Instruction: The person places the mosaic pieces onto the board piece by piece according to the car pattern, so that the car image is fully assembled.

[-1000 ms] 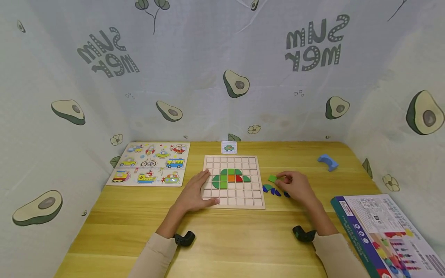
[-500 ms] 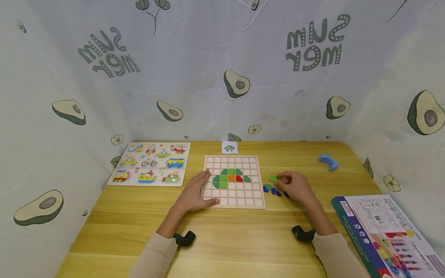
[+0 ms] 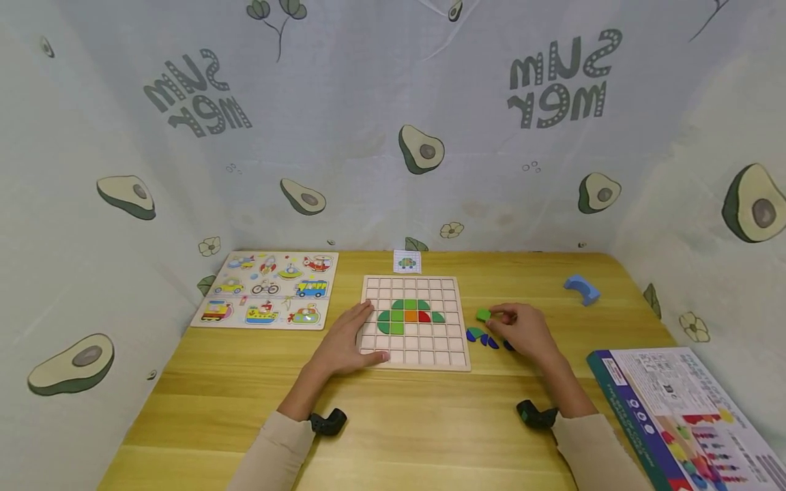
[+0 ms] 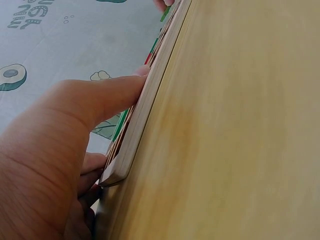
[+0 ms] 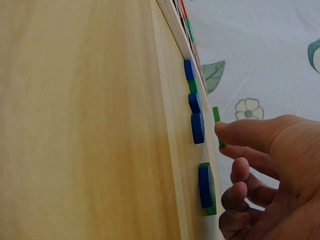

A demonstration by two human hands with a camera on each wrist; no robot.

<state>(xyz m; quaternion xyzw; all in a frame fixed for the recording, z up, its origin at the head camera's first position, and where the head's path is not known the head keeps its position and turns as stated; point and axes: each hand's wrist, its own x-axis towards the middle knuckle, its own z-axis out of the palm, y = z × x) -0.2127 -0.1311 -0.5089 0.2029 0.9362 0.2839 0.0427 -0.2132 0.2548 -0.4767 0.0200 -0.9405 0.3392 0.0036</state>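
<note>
Right hand (image 3: pixel 522 331) pinched thin green tile (image 3: pixel 484 314) by edges: light, stiff, slippery. Left hand (image 3: pixel 344 344) lay flat, steadying grid board (image 3: pixel 454 361).

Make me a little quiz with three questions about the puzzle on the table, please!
1. True or false: the right hand pinches a small green square tile lifted off the yellow wooden table.
2. Where does the left hand rest?
A. on the vehicle picture puzzle
B. on the left edge of the pale wooden grid board
C. on the blue printed box
3. Fill in: the loose tiles lying by the right hand are mostly ____ in colour.

Key: 1 true. 2 B. 3 blue.
</note>
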